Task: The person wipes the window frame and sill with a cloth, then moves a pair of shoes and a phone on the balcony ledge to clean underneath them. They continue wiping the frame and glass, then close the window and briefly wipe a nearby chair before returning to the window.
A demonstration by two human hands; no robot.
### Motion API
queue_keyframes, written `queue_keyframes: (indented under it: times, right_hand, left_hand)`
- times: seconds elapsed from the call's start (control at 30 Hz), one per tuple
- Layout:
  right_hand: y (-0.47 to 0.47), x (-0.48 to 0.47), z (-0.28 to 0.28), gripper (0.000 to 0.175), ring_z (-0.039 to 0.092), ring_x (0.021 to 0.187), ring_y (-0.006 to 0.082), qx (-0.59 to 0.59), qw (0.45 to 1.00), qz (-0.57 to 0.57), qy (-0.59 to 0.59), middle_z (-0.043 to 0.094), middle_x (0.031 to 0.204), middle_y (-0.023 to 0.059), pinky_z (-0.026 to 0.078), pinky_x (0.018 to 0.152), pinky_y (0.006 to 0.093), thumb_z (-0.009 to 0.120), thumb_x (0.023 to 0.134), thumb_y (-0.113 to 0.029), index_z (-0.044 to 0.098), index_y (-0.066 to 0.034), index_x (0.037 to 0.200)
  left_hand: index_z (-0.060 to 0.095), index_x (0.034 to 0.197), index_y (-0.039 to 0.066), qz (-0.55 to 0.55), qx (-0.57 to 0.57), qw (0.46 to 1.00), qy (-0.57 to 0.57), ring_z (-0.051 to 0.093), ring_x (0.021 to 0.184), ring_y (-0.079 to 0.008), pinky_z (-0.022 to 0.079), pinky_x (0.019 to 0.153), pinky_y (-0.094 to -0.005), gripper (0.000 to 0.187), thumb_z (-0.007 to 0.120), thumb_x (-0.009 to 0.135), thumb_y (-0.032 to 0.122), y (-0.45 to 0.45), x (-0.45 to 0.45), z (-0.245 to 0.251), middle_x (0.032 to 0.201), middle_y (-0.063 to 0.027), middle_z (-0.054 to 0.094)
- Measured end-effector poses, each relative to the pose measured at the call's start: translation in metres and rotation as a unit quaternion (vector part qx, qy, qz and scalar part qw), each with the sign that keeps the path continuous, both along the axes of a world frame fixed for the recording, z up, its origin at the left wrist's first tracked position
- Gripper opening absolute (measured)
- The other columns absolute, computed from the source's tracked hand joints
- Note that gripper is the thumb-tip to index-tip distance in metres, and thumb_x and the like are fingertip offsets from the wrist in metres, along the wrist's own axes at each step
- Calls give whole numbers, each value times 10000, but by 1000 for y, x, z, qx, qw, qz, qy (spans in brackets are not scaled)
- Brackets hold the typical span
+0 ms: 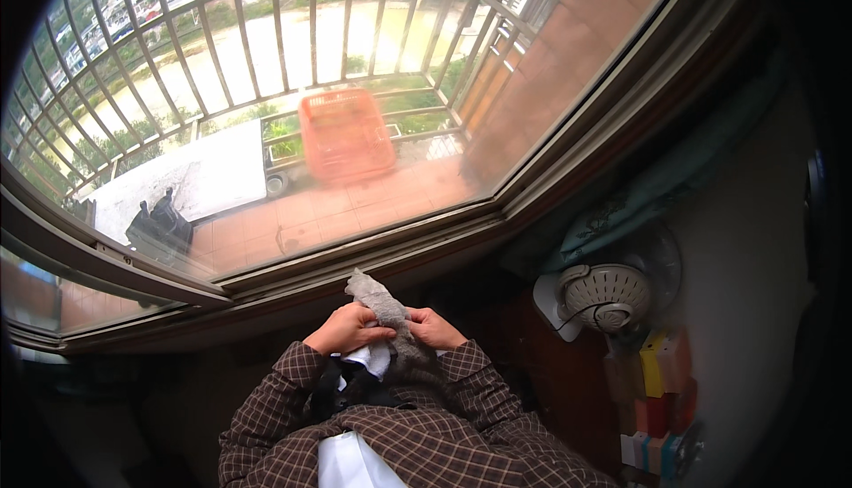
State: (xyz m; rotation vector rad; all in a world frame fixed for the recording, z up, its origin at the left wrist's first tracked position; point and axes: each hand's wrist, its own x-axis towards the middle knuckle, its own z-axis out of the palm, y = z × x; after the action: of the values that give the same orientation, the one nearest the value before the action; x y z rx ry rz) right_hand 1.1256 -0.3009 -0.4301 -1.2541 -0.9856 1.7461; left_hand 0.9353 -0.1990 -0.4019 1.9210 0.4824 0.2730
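Observation:
A crumpled grey cloth point(381, 296), possibly a sock or a towel, is held between both hands just inside the window. My left hand point(348, 329) pinches it from the left, thumb on top. From the right, my right hand point(436, 328) grips its other side, the fingertips partly hidden by the fabric. A white cloth point(373, 357) hangs beneath my left hand; whether it is part of the same piece I cannot tell. Right in front of the hands runs the sill and track of a sliding window point(373, 252).
Beyond the glass, an orange plastic basket point(347, 135), a white board point(219, 175) and a black bag point(162, 225) are on a tiled ledge inside metal bars point(276, 29). To my right are an electric fan point(606, 295), a teal curtain point(626, 215) and stacked boxes point(655, 381).

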Motion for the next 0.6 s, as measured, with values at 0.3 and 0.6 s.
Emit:
queue_keyframes:
  times: [0.3, 0.6]
  right_hand:
    - [-11, 49, 15, 245, 575, 876, 122, 60, 966, -249, -24, 619, 980, 46, 443, 800, 253, 492, 886, -136, 569, 29, 1049]
    - [10, 102, 51, 298, 549, 969, 206, 192, 845, -450, 217, 574, 1073, 73, 439, 842, 359, 460, 898, -233, 503, -67, 1142]
  left_hand:
    - [647, 863, 54, 34, -64, 995, 69, 572, 785, -257, 453, 694, -332, 268, 636, 779, 309, -1, 2, -15, 834, -113, 588]
    - [618, 994, 31, 205, -97, 973, 36, 586, 823, -151, 457, 746, -276, 257, 627, 789, 185, 4, -4, -20, 862, -82, 632]
